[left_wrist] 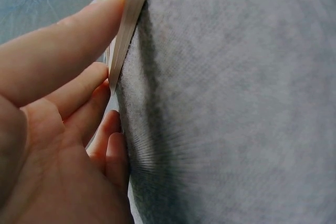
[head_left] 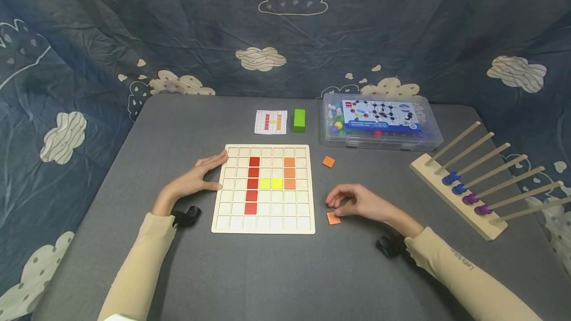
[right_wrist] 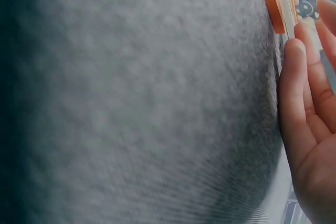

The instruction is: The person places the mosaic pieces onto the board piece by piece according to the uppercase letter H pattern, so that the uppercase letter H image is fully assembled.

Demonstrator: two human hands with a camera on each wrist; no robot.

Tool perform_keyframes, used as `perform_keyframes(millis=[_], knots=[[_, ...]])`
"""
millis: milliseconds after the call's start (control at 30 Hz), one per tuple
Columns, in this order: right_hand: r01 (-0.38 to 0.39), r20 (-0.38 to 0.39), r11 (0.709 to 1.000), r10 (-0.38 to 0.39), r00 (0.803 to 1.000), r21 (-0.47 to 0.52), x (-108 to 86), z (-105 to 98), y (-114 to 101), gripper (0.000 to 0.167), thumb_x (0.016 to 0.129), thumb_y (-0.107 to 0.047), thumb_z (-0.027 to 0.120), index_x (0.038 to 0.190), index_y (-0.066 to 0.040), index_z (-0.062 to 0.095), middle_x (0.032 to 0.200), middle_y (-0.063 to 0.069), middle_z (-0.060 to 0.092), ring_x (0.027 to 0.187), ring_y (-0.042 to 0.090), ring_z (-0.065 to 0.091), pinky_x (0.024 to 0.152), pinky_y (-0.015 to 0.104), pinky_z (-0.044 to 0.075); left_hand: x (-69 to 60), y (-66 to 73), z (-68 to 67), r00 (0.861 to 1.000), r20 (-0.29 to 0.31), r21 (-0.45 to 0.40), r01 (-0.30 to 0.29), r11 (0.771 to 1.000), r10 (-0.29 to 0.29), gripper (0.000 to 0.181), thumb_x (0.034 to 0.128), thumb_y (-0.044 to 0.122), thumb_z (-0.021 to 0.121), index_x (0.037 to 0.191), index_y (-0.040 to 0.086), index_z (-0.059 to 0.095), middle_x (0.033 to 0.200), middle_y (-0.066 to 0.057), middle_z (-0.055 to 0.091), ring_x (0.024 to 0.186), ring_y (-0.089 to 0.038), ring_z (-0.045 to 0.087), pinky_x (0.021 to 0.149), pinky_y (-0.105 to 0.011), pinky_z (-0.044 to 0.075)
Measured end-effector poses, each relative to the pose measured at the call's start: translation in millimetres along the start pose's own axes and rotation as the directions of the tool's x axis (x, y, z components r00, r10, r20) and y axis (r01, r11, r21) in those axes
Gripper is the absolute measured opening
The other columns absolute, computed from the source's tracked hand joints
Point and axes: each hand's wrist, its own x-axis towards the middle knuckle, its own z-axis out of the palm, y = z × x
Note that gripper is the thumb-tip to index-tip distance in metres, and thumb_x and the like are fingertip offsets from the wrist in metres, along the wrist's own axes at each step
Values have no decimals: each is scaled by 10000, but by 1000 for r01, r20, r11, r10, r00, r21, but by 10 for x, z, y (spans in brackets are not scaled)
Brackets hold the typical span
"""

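A pale wooden grid board [head_left: 232, 209] lies mid-table. On it stand a column of several red tiles [head_left: 252, 183], two yellow tiles [head_left: 277, 184] side by side and a column of three orange tiles [head_left: 289, 173]. My left hand [head_left: 195, 178] rests along the board's left edge, its fingers [left_wrist: 79, 90] extended and thumb touching the rim. To the board's right, my right hand [head_left: 359, 203] hovers low with loosely bent fingers, its thumb tip close to a loose orange tile [head_left: 333, 219]. From the right wrist view, that thumb [right_wrist: 294, 72] looks just short of the orange tile [right_wrist: 272, 3]. Another orange tile [head_left: 328, 161] lies farther back.
Behind the board are a small pattern card [head_left: 270, 130] and a green block [head_left: 299, 121]. A clear plastic case [head_left: 379, 137] of molecular model parts stands at the back right. A wooden peg rack [head_left: 459, 197] with blue and purple beads sits on the right.
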Motion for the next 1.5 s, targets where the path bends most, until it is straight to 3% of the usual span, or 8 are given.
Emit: perform_keyframes(millis=[233, 500, 700, 1100, 1500], knots=[[17, -8, 980, -19, 1000, -199, -30, 81, -39, 254, 790, 1, 745, 1015, -92, 673, 917, 28, 629, 803, 201, 549, 643, 278, 470, -2, -6, 2, 1000, 3, -1, 0, 1000, 0, 856, 825, 159, 752, 1504, 25, 249, 1583, -137, 117, 1391, -369, 103, 1068, -595, 105], [58, 16, 934, -56, 998, -353, -16, 160, -104, 288, 749, 58, 755, 961, -118, 671, 846, -32, 590, 758, 152, 528, 640, 266, 449, -6, -12, 0, 1000, 3, -7, -4, 1000, 4, 851, 826, 155, 750, 1504, 26, 252, 1582, -139, 120, 1390, -371, 105, 1069, -592, 101], [49, 14, 944, -47, 999, -325, 11, 143, -100, 254, 752, 60, 746, 916, -117, 666, 777, -40, 571, 717, 117, 517, 626, 260, 444, -3, -15, -2, 1000, 3, -16, -7, 1000, 7, 844, 825, 143, 748, 1501, 22, 258, 1582, -140, 117, 1390, -372, 104, 1068, -591, 99], [37, 2, 989, -37, 999, -143, 243, 88, -195, 168, 814, -23, 745, 946, -50, 645, 754, 20, 611, 666, 150, 543, 590, 265, 463, 0, -9, -5, 1000, 6, -11, -6, 1000, 7, 844, 824, 144, 749, 1502, 26, 260, 1581, -143, 121, 1389, -372, 109, 1066, -593, 105], [106, -18, 977, -111, 994, -185, 696, 274, -357, 108, 844, -12, 703, 934, -35, 648, 793, 21, 618, 705, 158, 554, 638, 266, 456, 1, -11, -2, 1000, -2, -16, -5, 1000, 5, 850, 818, 148, 757, 1503, 33, 266, 1582, -134, 127, 1391, -366, 108, 1066, -591, 114]])
